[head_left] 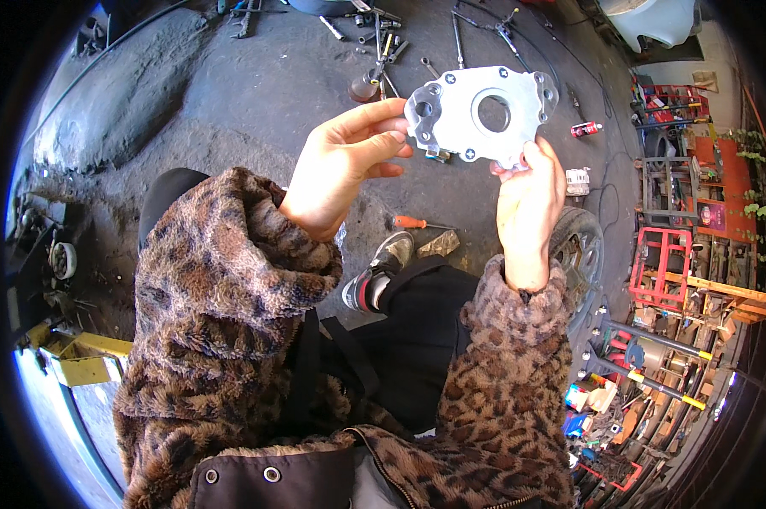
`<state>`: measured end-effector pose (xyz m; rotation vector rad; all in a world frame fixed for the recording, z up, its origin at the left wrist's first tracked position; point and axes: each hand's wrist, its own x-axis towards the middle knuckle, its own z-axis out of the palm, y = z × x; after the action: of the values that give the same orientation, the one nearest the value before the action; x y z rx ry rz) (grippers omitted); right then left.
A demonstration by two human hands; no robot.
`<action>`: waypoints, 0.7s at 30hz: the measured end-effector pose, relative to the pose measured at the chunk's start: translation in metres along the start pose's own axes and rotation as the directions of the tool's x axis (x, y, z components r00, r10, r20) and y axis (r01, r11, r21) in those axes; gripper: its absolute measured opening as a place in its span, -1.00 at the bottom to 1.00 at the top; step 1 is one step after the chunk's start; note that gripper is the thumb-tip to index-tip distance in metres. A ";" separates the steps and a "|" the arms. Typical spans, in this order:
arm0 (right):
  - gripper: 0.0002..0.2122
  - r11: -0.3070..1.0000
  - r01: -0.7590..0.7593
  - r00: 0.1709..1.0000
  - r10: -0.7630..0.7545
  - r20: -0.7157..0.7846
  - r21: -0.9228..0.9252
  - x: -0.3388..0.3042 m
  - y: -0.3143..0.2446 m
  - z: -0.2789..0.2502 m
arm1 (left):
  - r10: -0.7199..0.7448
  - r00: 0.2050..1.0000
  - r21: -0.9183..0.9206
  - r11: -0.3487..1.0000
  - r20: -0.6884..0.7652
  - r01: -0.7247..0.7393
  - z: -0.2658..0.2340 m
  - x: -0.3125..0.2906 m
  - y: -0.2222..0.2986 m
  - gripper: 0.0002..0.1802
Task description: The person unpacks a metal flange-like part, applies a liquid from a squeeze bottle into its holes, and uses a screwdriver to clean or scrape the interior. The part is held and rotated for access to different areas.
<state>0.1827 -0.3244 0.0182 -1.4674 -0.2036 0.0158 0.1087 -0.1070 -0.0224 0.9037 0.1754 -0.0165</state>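
Note:
Between my two hands is a silver metal oil pump (459, 114), a flat casting with a large round hole, cross-head screws and bolt-hole lugs at both ends. It is held up above the floor, its flat face turned toward me. My left hand (341, 161) pinches the left end between thumb and fingers. At the lower right edge, my right hand (531, 195) grips it with thumb and fingertips. Part of the right fingers is hidden behind the casting.
An orange-handled screwdriver (410, 222) lies on the dark floor (264, 127). Beyond are scattered sockets and wrenches (387, 42). To the right are a red can (585, 130), a wheel (576, 254) and a red metal frame (659, 267). A yellow tray (86, 356) stands at the left.

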 end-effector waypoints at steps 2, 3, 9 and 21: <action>-0.74 1.000 -0.016 1.000 0.016 0.008 0.009 0.001 -0.003 0.002 | -0.010 1.000 -0.001 1.000 -0.011 0.010 0.000 0.000 0.001 -0.57; -0.76 1.000 -0.015 1.000 0.014 0.026 0.023 0.001 -0.004 0.003 | -0.020 1.000 0.002 1.000 -0.019 0.020 0.001 0.000 0.001 -0.57; -0.80 0.990 -0.115 0.992 0.119 -0.036 0.086 -0.001 -0.011 0.011 | -0.045 0.998 -0.020 0.999 -0.036 0.044 0.002 0.000 0.001 -0.57; -0.85 0.993 -0.085 0.996 0.082 0.033 0.083 -0.003 -0.015 0.010 | -0.051 0.998 -0.035 0.998 -0.037 0.050 0.001 0.001 -0.001 -0.55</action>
<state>0.1768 -0.3162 0.0333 -1.3910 -0.1633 0.1128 0.1094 -0.1083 -0.0225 0.8661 0.2337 -0.0433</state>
